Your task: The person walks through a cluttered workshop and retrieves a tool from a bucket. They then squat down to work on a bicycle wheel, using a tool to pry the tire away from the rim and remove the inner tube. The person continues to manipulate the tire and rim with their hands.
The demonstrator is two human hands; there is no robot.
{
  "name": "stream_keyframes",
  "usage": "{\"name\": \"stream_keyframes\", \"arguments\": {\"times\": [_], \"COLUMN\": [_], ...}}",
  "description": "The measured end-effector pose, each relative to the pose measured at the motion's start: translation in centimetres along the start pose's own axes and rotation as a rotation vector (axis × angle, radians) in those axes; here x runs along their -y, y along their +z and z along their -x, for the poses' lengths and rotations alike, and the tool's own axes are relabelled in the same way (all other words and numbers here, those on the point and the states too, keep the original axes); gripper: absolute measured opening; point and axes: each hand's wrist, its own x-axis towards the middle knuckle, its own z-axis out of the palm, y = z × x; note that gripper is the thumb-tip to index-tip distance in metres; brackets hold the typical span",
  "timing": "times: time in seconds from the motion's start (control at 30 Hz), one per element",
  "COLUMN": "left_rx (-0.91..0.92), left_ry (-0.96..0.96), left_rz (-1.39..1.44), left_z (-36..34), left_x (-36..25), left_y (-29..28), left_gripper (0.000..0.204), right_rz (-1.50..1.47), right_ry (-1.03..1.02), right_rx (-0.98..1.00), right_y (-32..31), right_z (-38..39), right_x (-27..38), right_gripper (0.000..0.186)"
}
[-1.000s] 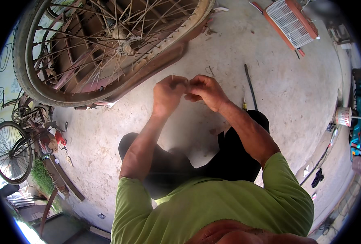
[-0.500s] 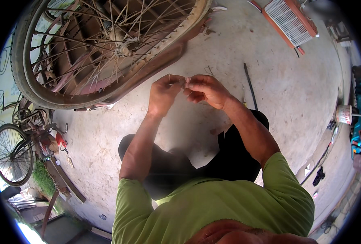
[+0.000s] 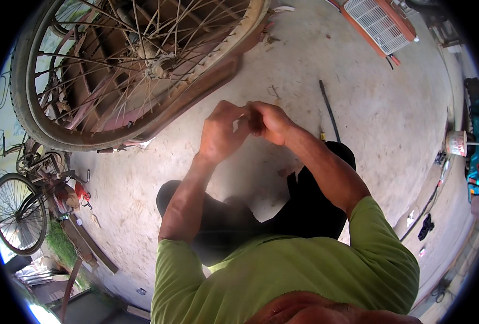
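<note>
My left hand (image 3: 221, 129) and my right hand (image 3: 269, 120) meet over the concrete floor, in front of my bent knees. The fingers of both are curled, and their tips press together. Whatever sits between them is small and hidden by the fingers, so I cannot make it out. Beyond my left hand, to the upper left, stands a large spoked wheel (image 3: 26, 102) with a worn tyre and a dusty hub (image 3: 161, 67). Neither hand touches it. A brown metal panel (image 3: 218, 81) shows behind the spokes.
A thin black rod (image 3: 328, 108) lies on the floor right of my hands. Farther off at upper right is an orange-framed thing with a white grille (image 3: 379, 26). A bicycle (image 3: 19, 216) and a plank (image 3: 94, 245) are at left, a white bucket (image 3: 456, 143) at right.
Both hands have turned and drawn closer together, fingers curling further inward. The small thing glimpsed between the fingertips before is now covered. My view has shifted slightly.
</note>
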Motion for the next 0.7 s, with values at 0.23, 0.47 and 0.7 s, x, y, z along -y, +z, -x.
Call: {"name": "stream_keyframes", "arguments": {"times": [0.23, 0.47, 0.7], "left_rx": [-0.023, 0.012, -0.093], "left_ry": [-0.125, -0.472, -0.426], "left_rz": [0.339, 0.469, -0.064], "left_z": [0.3, -0.1, -0.3], "left_x": [1.4, 3.4, 3.2], "left_y": [0.2, -0.6, -3.1], "left_gripper": [0.011, 0.014, 0.034], "right_rz": [-0.064, -0.028, -0.146], "right_ry": [0.037, 0.03, -0.023], "right_rx": [0.031, -0.042, 0.011], "right_y": [0.4, 0.0, 1.1], "right_z": [-0.5, -0.7, 2.2], "right_x": [-0.2, -0.5, 1.4], "right_gripper": [0.036, 0.042, 0.066]}}
